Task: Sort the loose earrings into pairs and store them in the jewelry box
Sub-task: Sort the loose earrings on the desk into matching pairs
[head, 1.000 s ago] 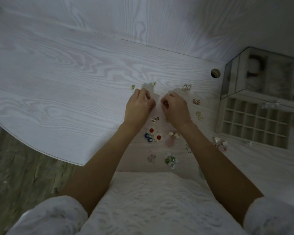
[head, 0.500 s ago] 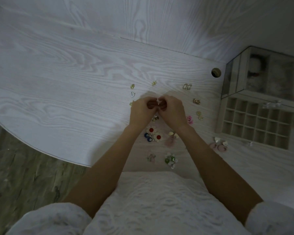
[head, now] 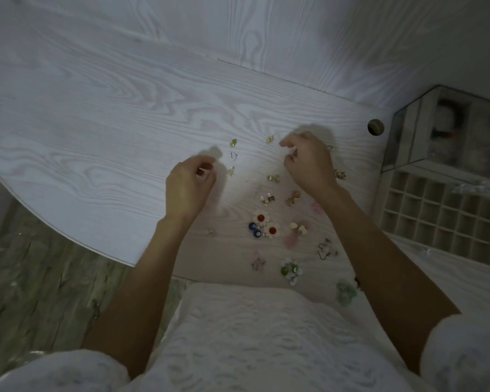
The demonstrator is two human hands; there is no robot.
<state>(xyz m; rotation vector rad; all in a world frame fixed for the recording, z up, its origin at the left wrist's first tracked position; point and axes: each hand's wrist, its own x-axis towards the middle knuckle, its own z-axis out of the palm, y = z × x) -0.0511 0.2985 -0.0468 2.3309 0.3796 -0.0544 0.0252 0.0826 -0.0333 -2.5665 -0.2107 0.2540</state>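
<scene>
Both hands hover with curled fingers over the table (head: 96, 114); what the left hand (head: 188, 188) or right hand (head: 309, 162) grips, if anything, I cannot tell. At the right edge stands the jewelry box (head: 441, 216), its compartments showing. Loose earrings lie between and below the hands, among them red-centred flower earrings (head: 266, 223).

Jewelry box (head: 447, 176) cut by right edge; fingertip contents unclear.
</scene>
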